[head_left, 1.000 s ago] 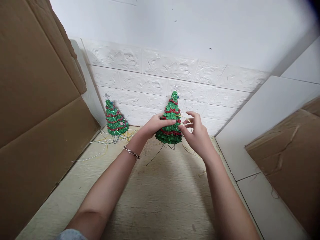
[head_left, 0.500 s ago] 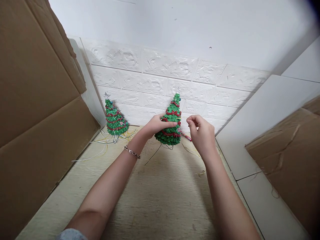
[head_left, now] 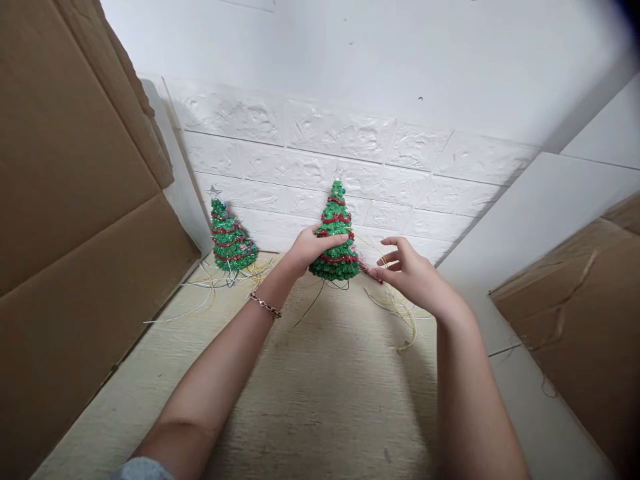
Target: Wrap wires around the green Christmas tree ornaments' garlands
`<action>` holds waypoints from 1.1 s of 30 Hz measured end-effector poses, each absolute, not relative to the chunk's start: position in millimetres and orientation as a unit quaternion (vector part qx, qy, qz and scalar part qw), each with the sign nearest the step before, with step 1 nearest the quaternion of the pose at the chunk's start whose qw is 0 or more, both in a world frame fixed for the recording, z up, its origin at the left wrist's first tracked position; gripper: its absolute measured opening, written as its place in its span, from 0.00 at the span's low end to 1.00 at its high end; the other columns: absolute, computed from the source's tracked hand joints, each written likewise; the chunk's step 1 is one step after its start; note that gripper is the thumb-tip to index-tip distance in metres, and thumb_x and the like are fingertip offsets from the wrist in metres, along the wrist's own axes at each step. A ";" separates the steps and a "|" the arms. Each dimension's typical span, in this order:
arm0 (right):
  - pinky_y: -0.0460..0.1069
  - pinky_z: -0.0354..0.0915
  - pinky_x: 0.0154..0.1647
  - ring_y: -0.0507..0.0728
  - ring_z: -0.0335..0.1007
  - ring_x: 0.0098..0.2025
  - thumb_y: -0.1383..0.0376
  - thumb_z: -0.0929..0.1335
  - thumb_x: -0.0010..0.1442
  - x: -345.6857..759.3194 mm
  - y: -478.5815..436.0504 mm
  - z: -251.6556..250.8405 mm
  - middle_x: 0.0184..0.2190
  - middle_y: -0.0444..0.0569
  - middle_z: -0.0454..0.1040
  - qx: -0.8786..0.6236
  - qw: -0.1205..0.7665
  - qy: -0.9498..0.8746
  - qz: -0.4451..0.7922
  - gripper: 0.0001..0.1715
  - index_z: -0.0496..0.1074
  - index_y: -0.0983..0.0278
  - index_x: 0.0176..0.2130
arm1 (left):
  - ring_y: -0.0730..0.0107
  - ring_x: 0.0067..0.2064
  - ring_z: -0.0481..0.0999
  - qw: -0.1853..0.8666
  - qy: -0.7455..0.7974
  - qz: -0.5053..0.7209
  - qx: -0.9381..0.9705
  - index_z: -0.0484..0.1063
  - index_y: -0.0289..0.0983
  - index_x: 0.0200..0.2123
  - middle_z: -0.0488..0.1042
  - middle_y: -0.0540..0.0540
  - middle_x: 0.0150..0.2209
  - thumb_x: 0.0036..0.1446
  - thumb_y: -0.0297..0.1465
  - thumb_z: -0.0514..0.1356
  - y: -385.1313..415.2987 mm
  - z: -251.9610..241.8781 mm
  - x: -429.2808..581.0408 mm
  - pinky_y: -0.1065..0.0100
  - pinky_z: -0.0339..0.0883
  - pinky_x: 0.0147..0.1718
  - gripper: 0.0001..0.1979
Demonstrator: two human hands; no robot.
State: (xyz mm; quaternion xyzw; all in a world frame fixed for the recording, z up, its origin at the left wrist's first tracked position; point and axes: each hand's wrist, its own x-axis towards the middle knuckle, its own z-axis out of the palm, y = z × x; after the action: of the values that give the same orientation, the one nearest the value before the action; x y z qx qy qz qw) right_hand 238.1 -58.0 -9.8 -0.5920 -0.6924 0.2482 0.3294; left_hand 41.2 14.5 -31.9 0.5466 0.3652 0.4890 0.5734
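A small green beaded Christmas tree with red garlands and a clear star on top is upright in the middle. My left hand is wrapped round its left side, thumb across the front. Dark wire ends hang below its base. From the tree's right side a thin yellow wire curves out toward my right hand. That hand's fingers are spread apart beside the wire; any contact with it is unclear.
A second beaded tree stands at the back left among loose white and yellow wires. A red pen-like item lies behind my right hand. Cardboard borders the left, more cardboard the right. A white brick-patterned wall closes the back.
The held tree has shifted left and tilted more upright. My right hand has gone from a pinch to spread fingers and moved slightly right. The curved yellow wire now shows clearly.
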 end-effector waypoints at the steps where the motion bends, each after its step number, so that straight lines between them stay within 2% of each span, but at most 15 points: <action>1: 0.51 0.66 0.33 0.57 0.73 0.35 0.58 0.70 0.50 240.9 -57.6 -10.0 0.36 0.48 0.74 -0.585 0.322 -0.691 0.277 0.30 0.59 0.59 0.50 | 0.65 0.35 0.77 0.574 0.366 0.499 0.536 0.74 0.32 0.39 0.77 0.38 0.40 0.41 0.37 0.70 15.3 -32.4 41.1 0.60 0.70 0.39 0.22; 3: 0.50 0.65 0.32 0.57 0.73 0.35 0.60 0.69 0.50 243.9 -55.4 -11.1 0.33 0.46 0.75 -0.579 0.317 -0.688 0.304 0.28 0.59 0.58 0.49 | 0.65 0.35 0.77 0.574 0.368 0.514 0.521 0.73 0.31 0.38 0.77 0.38 0.39 0.41 0.37 0.70 17.0 -33.3 40.7 0.61 0.71 0.39 0.21; 5: 0.48 0.64 0.30 0.56 0.73 0.33 0.62 0.67 0.52 243.6 -52.9 -11.3 0.29 0.45 0.75 -0.590 0.331 -0.673 0.299 0.21 0.60 0.59 0.46 | 0.65 0.35 0.77 0.579 0.367 0.521 0.508 0.73 0.31 0.37 0.77 0.39 0.38 0.40 0.37 0.70 18.4 -33.8 40.0 0.61 0.71 0.39 0.21; 10: 0.48 0.63 0.28 0.54 0.72 0.25 0.64 0.64 0.55 240.7 -49.7 -5.8 0.25 0.45 0.75 -0.616 0.414 -0.615 0.267 0.06 0.65 0.63 0.36 | 0.65 0.35 0.77 0.592 0.365 0.514 0.502 0.74 0.31 0.37 0.77 0.39 0.38 0.40 0.37 0.70 19.6 -33.9 38.8 0.60 0.72 0.38 0.21; 13: 0.49 0.63 0.30 0.54 0.71 0.24 0.62 0.64 0.56 243.3 -50.0 -2.6 0.25 0.45 0.75 -0.625 0.447 -0.619 0.162 0.07 0.68 0.63 0.32 | 0.64 0.35 0.77 0.569 0.384 0.512 0.516 0.74 0.32 0.38 0.78 0.38 0.39 0.39 0.36 0.70 19.4 -34.8 39.5 0.59 0.72 0.39 0.22; 17: 0.50 0.63 0.34 0.56 0.72 0.29 0.63 0.63 0.56 244.1 -52.4 -1.2 0.26 0.47 0.75 -0.597 0.465 -0.654 -0.011 0.08 0.71 0.62 0.31 | 0.63 0.36 0.77 0.540 0.402 0.496 0.549 0.74 0.33 0.37 0.78 0.38 0.38 0.37 0.37 0.71 19.8 -37.1 40.6 0.60 0.72 0.38 0.22; 22: 0.48 0.64 0.32 0.54 0.71 0.30 0.65 0.63 0.57 234.9 -54.8 -3.1 0.29 0.47 0.76 -0.536 0.518 -0.653 -0.132 0.07 0.70 0.62 0.32 | 0.61 0.38 0.78 0.494 0.424 0.457 0.607 0.75 0.34 0.38 0.79 0.40 0.39 0.37 0.39 0.71 21.2 -40.6 42.1 0.60 0.71 0.38 0.23; 26: 0.47 0.63 0.29 0.53 0.70 0.27 0.64 0.63 0.58 227.0 -54.2 -5.8 0.27 0.45 0.75 -0.516 0.536 -0.661 -0.098 0.07 0.70 0.62 0.32 | 0.62 0.38 0.78 0.487 0.405 0.440 0.637 0.76 0.35 0.37 0.79 0.41 0.37 0.37 0.39 0.71 21.8 -43.4 44.4 0.61 0.70 0.39 0.22; 33: 0.46 0.58 0.25 0.51 0.64 0.23 0.63 0.64 0.57 233.5 -62.8 1.6 0.22 0.43 0.71 -0.540 0.484 -0.689 -0.007 0.08 0.70 0.62 0.30 | 0.66 0.36 0.77 0.572 0.386 0.429 0.583 0.76 0.36 0.38 0.79 0.42 0.37 0.39 0.39 0.70 18.7 -42.3 42.3 0.63 0.70 0.38 0.21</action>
State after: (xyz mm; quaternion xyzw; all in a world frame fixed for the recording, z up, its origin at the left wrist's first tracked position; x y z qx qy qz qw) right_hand 233.5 -62.8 1.6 -0.5395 -0.6889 -0.0065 0.4841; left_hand 42.3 18.7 -42.3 0.5832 0.3857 0.4293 0.5717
